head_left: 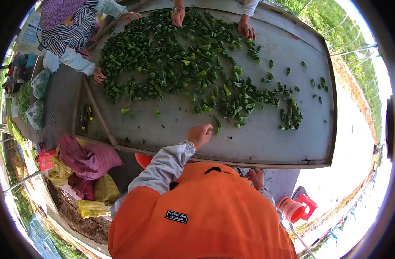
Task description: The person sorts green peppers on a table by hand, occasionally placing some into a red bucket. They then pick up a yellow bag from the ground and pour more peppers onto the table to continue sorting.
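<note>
Just above the table's near edge, my left hand [200, 135] is closed, its fingers curled and the fingertips beside a dark green pepper [218, 125]. Whatever may be inside that grip is hidden. My right hand [255, 177] is lower, past the near edge at my right side, with its fingers curled; what they hold, if anything, does not show. A wide spread of green peppers [163, 64] covers much of the grey table [163, 142], thickest toward the far left. A smaller clump of peppers [291, 115] lies to the right.
Other people's hands reach in: two at the far edge [178, 17] and a person's hand [99, 75] at the left. A wooden strip [98, 110] crosses the left corner near small tools. Stuffed sacks [87, 157] stand lower left; an orange bucket [291, 209] is lower right.
</note>
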Tool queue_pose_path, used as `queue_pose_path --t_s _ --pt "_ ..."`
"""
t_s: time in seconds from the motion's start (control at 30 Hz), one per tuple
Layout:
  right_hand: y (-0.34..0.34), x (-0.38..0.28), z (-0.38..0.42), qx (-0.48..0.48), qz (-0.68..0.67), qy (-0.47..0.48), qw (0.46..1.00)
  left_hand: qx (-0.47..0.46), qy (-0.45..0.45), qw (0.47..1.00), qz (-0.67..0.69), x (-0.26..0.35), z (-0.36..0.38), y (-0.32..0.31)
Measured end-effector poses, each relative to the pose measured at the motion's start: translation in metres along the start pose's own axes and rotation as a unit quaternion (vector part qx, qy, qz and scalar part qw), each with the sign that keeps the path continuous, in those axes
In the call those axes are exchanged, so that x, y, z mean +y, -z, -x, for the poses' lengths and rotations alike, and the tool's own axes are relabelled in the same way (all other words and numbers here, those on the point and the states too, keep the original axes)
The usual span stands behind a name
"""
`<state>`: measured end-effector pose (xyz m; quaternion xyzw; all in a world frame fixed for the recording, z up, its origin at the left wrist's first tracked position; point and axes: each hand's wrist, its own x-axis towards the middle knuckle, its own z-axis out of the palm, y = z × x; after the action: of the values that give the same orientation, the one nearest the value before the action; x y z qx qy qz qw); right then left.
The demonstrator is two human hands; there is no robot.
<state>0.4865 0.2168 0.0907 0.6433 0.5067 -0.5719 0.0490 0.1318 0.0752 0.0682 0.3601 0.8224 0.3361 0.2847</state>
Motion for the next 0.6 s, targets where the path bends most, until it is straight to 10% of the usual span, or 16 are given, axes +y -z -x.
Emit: queue_pose_path --t_s 0.1,0.27,0.4,0.6 --pt "0.005 0.008 0.001 -0.010 -0.010 0.011 1.000 -0.183 0.005 0.983 0.002 0.004 -0.003 -0.012" --pt "0.003 -0.009 0.013 0.043 -0.011 0.038 0.998 0.111 -0.084 0.990 0.023 -0.007 -0.019 0.009" --pt "0.018 -0.003 0.007 0.119 -0.057 0.111 0.985 0.250 0.073 0.965 0.035 -0.042 -0.019 0.055" --pt "0.025 -0.010 -0.010 0.095 -0.011 0.094 0.991 -0.022 0.194 0.974 0.115 -0.063 0.006 0.051"
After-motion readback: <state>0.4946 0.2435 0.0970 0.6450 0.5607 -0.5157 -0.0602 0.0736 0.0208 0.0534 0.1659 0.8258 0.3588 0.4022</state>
